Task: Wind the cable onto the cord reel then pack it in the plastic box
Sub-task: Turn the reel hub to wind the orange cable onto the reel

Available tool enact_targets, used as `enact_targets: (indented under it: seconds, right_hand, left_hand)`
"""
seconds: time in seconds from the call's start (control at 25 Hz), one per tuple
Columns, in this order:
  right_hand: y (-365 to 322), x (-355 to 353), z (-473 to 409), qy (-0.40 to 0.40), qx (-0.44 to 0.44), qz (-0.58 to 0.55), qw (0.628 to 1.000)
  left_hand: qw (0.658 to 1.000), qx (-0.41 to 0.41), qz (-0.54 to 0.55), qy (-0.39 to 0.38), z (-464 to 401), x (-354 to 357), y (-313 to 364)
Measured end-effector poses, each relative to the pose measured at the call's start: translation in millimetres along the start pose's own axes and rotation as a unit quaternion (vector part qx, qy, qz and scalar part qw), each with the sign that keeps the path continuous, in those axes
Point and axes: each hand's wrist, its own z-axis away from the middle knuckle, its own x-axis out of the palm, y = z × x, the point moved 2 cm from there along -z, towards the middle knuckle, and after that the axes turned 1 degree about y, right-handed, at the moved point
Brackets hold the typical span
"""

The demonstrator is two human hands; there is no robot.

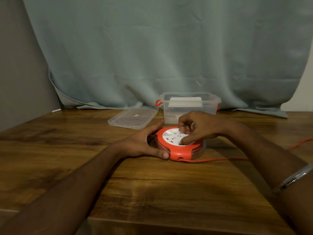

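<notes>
The cord reel (179, 144) lies flat on the wooden table (152, 189), near its middle and toward the far edge. The left hand (144, 143) grasps the reel's left rim, thumb along the near side. The right hand (196, 128) rests on the white socket face, fingers curled and gripping something there that I cannot make out. The red cable (213, 160) runs from the reel toward the right edge. Behind the reel stands the open plastic box (191, 107), its lid (133, 118) flat beside it on the left.
</notes>
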Motion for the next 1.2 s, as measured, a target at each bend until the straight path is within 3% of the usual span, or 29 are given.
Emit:
enact_targets:
  seconds: [0.68,0.92,1.2]
  right_hand:
    - [-13,16,-8,0.065,-0.014,0.109,0.992]
    - [-6,-2,1,0.028,-0.028,-0.012,0.999]
    - [7,-4,0,-0.025,-0.006,-0.07,0.997]
  left_hand:
    - [1.0,0.004,0.007,-0.005,0,-1,-1]
    - [1.0,0.003,0.004,-0.004,0,0,0]
    - [1.0,-0.003,-0.003,-0.006,0,-1,1]
